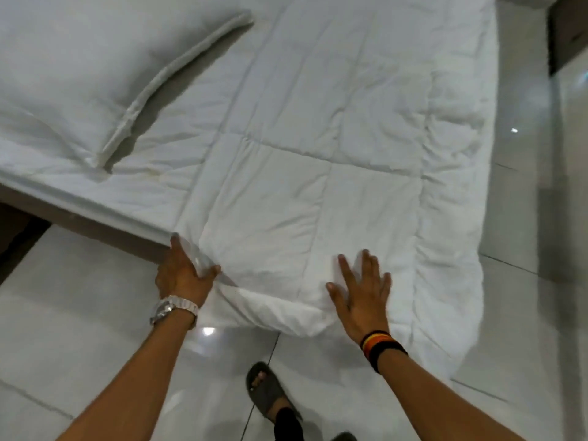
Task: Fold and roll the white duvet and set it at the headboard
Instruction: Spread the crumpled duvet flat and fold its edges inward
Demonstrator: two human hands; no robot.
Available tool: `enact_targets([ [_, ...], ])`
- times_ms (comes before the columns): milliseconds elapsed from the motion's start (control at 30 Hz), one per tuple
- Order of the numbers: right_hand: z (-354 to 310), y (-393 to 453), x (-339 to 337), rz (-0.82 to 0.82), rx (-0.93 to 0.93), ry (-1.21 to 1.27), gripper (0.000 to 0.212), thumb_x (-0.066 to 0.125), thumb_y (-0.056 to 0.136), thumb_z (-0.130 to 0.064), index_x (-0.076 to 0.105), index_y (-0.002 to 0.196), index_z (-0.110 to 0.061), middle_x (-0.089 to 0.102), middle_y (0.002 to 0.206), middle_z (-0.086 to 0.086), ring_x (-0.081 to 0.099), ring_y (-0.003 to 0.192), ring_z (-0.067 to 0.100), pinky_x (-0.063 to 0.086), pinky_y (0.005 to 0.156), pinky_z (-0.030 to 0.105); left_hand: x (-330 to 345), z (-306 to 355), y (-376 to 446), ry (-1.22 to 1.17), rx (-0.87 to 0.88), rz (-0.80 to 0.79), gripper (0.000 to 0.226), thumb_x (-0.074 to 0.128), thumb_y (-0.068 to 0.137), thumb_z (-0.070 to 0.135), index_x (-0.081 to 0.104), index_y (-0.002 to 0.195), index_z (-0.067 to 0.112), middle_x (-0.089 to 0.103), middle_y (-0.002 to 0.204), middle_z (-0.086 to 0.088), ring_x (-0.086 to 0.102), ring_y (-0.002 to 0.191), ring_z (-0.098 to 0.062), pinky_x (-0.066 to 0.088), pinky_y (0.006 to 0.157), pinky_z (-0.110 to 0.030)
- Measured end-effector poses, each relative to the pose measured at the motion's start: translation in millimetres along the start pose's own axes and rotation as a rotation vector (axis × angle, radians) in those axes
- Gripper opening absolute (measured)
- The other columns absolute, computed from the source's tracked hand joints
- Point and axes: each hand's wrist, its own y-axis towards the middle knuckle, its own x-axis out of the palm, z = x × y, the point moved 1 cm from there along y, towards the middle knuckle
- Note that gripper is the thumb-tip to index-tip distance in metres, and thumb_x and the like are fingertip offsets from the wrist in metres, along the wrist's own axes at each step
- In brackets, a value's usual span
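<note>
L hand (184, 273) gripping duvet (286, 160) corner

The white duvet (318, 138) runs past the top edge, so its far end cannot be seen, and the pillow (79, 74) is cut by the left and top edges. The left hand (183, 273) has its fingertips tucked under the duvet's near corner, hidden in the fabric. A foot in a dark sandal (265, 393) is partly cropped by the bottom edge, and the dark furniture (568, 36) at upper right is blurred beyond telling.
</note>
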Motion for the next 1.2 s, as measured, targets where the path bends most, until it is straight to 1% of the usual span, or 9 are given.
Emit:
enact_targets([
  [100,67.0,-18.6,-17.7,0.093,0.256,0.050,0.073,0.018,0.096,-0.074,0.016,0.163,-0.045,-0.014,0.173,0.008,-0.020,0.158,0.024,-0.012,0.121,0.063,49.9,58.1,-24.1,0.138,0.297,0.080,0.098,0.052,0.092,0.061,0.015,0.163,0.005,0.020,0.164,-0.031,0.024,0.150,-0.050,0.026,0.119,-0.062],
  [200,131.6,-34.2,-30.7,0.175,0.476,0.130,0.074,0.026,0.096,-0.078,0.007,0.162,-0.050,-0.021,0.172,0.007,-0.024,0.156,0.026,-0.011,0.117,0.071,118.2,122.2,-56.5,0.158,0.656,-0.057,0.089,0.038,0.096,0.061,0.018,0.163,0.007,0.022,0.168,-0.020,0.023,0.153,-0.042,0.023,0.122,-0.056],
  [333,185.4,-43.1,-34.3,0.162,0.703,0.482,0.096,0.047,0.079,-0.090,-0.010,0.153,-0.065,-0.009,0.172,0.012,0.002,0.158,0.038,0.009,0.120,0.071,202.1,193.9,-102.0,0.202,0.928,-0.223,0.082,0.025,0.098,0.064,0.008,0.166,0.020,0.010,0.172,-0.007,0.007,0.159,-0.030,0.008,0.127,-0.050],
  [433,194.9,-45.5,-26.7,0.173,0.691,0.587,0.106,0.054,0.077,-0.089,-0.012,0.154,-0.062,0.034,0.157,0.021,0.041,0.140,0.042,0.032,0.117,0.059,241.9,224.2,-130.1,0.250,0.985,-0.222,0.080,0.022,0.100,0.064,0.003,0.166,0.023,0.001,0.173,-0.006,-0.002,0.159,-0.027,-0.002,0.127,-0.048],
  [667,165.9,-87.5,-40.8,0.362,0.518,0.783,0.071,0.063,0.096,-0.056,0.033,0.158,-0.039,0.064,0.135,-0.005,0.062,0.116,0.020,0.046,0.092,0.024,236.6,222.0,-166.8,0.190,0.999,-0.309,0.076,0.035,0.104,0.056,0.003,0.166,0.024,0.009,0.173,-0.002,0.004,0.159,-0.024,0.002,0.128,-0.043],
  [833,172.1,-158.8,6.3,0.301,0.690,0.850,0.072,0.057,0.088,-0.075,0.031,0.152,-0.055,0.064,0.142,-0.003,0.063,0.122,0.028,0.053,0.100,0.039,200.0,169.0,-181.3,0.175,1.063,-0.312,0.076,0.038,0.104,0.056,0.009,0.165,0.023,0.013,0.172,0.006,0.006,0.159,-0.017,0.010,0.128,-0.044],
  [967,161.3,-153.2,32.5,0.290,0.834,0.934,0.111,0.057,0.075,-0.088,0.018,0.164,-0.035,0.040,0.163,0.005,0.042,0.146,0.031,0.035,0.120,0.047,172.4,92.9,-167.7,0.023,0.768,-0.133,0.083,0.041,0.099,0.063,0.014,0.165,0.020,0.010,0.173,-0.002,0.006,0.159,-0.018,0.012,0.128,-0.045],
  [1067,134.5,-164.3,57.5,0.295,1.116,1.218,0.125,0.062,0.074,-0.082,-0.005,0.166,-0.029,0.018,0.171,0.009,0.027,0.154,0.034,0.025,0.124,0.053,151.0,31.1,-152.2,-0.277,0.189,0.006,0.112,0.037,0.078,0.093,0.003,0.164,0.030,-0.003,0.173,-0.006,0.002,0.159,-0.027,0.012,0.126,-0.056],
  [1200,91.6,-130.1,82.2,0.373,1.320,1.784,0.127,0.062,0.073,-0.086,-0.022,0.159,-0.043,0.017,0.171,-0.004,0.043,0.143,0.037,0.045,0.104,0.068,155.3,-8.3,-111.6,-0.801,-0.548,-0.076,0.132,0.056,0.066,0.092,-0.010,0.163,0.033,0.006,0.173,-0.005,0.021,0.155,-0.036,0.026,0.120,-0.062],
])
